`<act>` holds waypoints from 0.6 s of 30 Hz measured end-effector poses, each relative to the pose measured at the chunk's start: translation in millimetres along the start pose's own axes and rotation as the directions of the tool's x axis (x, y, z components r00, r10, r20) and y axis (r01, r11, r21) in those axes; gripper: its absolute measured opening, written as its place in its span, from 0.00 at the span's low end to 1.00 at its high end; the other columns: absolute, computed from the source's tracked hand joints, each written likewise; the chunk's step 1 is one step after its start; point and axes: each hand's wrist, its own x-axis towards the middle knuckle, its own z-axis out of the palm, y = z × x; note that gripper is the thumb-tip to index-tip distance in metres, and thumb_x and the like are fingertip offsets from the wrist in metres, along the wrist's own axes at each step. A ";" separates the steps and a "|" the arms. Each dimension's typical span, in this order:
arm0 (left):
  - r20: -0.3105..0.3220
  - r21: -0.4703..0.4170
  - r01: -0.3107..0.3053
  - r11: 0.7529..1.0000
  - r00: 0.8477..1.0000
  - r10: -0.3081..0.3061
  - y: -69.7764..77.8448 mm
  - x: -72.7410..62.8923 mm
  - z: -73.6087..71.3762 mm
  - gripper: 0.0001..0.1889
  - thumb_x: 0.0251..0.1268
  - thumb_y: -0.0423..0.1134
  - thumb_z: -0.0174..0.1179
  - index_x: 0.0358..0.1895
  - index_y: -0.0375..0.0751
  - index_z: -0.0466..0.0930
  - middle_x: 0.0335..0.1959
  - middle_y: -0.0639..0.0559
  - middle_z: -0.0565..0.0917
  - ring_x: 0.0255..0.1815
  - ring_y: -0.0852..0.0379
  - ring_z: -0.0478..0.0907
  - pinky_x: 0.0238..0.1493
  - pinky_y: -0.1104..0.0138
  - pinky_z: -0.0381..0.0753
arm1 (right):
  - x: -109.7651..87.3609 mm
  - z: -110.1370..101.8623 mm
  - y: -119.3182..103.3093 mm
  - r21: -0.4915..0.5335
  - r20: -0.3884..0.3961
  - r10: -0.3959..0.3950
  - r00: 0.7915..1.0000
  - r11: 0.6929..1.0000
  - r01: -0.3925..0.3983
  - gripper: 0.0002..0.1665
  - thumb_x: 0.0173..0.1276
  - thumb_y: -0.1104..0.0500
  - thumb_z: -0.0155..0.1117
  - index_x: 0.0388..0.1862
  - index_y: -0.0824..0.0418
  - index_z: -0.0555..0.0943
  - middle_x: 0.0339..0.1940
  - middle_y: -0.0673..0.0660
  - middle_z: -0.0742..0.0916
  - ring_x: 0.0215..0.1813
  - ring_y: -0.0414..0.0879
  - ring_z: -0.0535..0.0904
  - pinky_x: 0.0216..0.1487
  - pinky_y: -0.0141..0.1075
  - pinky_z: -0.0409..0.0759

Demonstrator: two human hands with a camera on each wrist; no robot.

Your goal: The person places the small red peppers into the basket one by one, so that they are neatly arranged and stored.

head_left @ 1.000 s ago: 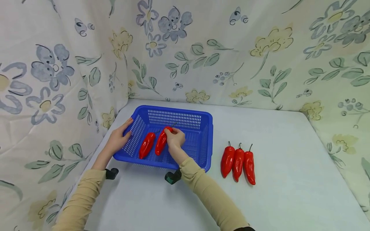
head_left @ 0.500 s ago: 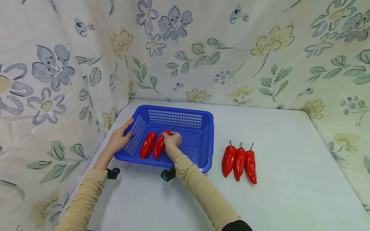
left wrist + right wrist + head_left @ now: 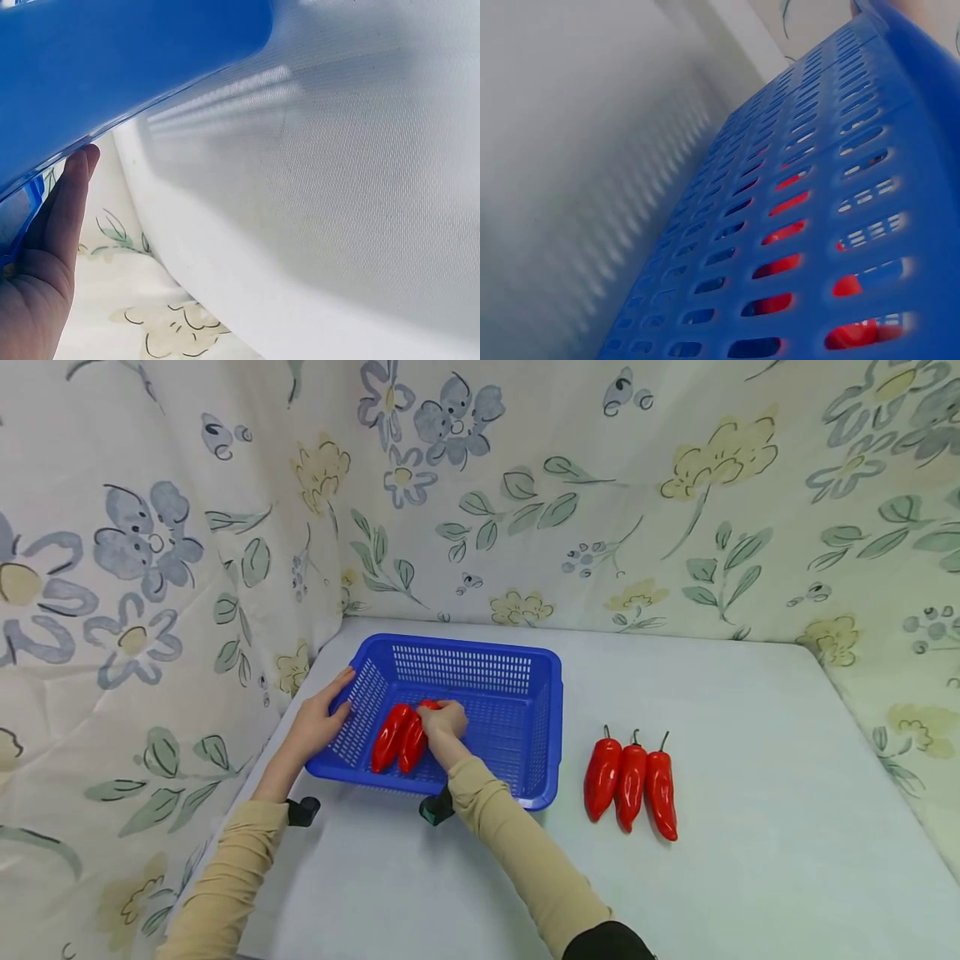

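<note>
A blue slotted plastic basket (image 3: 491, 648) stands on the white table. My left hand (image 3: 315, 725) holds its left rim, thumb over the edge; in the left wrist view its fingers (image 3: 69, 199) lie along the outside wall. Inside the basket, my right hand (image 3: 447, 724) pinches the upper end of a red chili pepper (image 3: 412, 747), whose stem is hidden. Another red chili pepper (image 3: 390, 741) lies close against its left side. The right wrist view shows only the basket's slotted wall (image 3: 817, 135) with red showing through; the right hand is out of sight there.
Three more red chili peppers, left (image 3: 602, 779), middle (image 3: 631, 789) and right (image 3: 661, 795), lie side by side on the white table (image 3: 750, 760), right of the basket, stems pointing away. A floral curtain (image 3: 540, 527) hangs behind and along the left side.
My right hand has brought its chili pepper lower and to the left, closing the gap to the other one in the basket. The left hand has stayed on the rim.
</note>
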 end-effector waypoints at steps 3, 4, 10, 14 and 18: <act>0.000 -0.002 0.005 1.000 1.000 -0.005 0.4 -0.8 0.1 0.29 0.68 0.30 0.49 0.72 0.40 0.59 0.74 0.44 0.59 0.72 0.36 0.59 0.70 0.42 0.59 | -1.4 1.1 0.2 0.006 0.055 0.029 0.998 1.000 -0.030 0.16 0.56 0.60 0.70 0.44 0.63 0.84 0.45 0.60 0.86 0.49 0.54 0.82 0.48 0.39 0.83; -0.002 -0.003 0.004 1.000 1.000 -0.004 0.6 -0.7 0.3 0.29 0.68 0.30 0.49 0.72 0.40 0.59 0.74 0.44 0.59 0.72 0.36 0.59 0.70 0.42 0.59 | -2.5 0.5 -0.4 0.006 0.069 0.039 0.997 0.999 -0.040 0.15 0.56 0.61 0.70 0.43 0.63 0.84 0.44 0.61 0.86 0.48 0.53 0.82 0.47 0.39 0.83; -0.001 -0.003 0.009 1.000 1.000 -0.009 0.1 -0.7 2.3 0.28 0.68 0.30 0.49 0.72 0.40 0.59 0.75 0.44 0.59 0.73 0.37 0.58 0.70 0.43 0.58 | -5.8 -1.8 -2.0 -0.066 0.105 0.100 0.989 0.993 -0.093 0.12 0.56 0.62 0.69 0.38 0.67 0.84 0.39 0.60 0.87 0.41 0.49 0.84 0.42 0.38 0.85; 0.011 0.008 0.018 1.000 1.000 -0.018 0.1 -1.3 2.6 0.28 0.69 0.31 0.48 0.72 0.41 0.58 0.75 0.45 0.57 0.73 0.37 0.57 0.70 0.42 0.58 | 5.9 2.1 5.9 -0.003 0.121 0.117 0.986 0.993 -0.118 0.19 0.54 0.63 0.71 0.45 0.70 0.81 0.43 0.62 0.86 0.47 0.52 0.83 0.48 0.41 0.83; 0.007 0.016 0.017 1.000 1.000 -0.017 1.1 -1.4 0.5 0.28 0.69 0.30 0.48 0.72 0.41 0.58 0.75 0.45 0.57 0.73 0.37 0.57 0.70 0.42 0.58 | 27.9 9.3 21.0 0.083 0.122 0.108 0.987 0.990 -0.118 0.32 0.49 0.62 0.75 0.53 0.72 0.77 0.46 0.62 0.85 0.49 0.52 0.82 0.45 0.40 0.84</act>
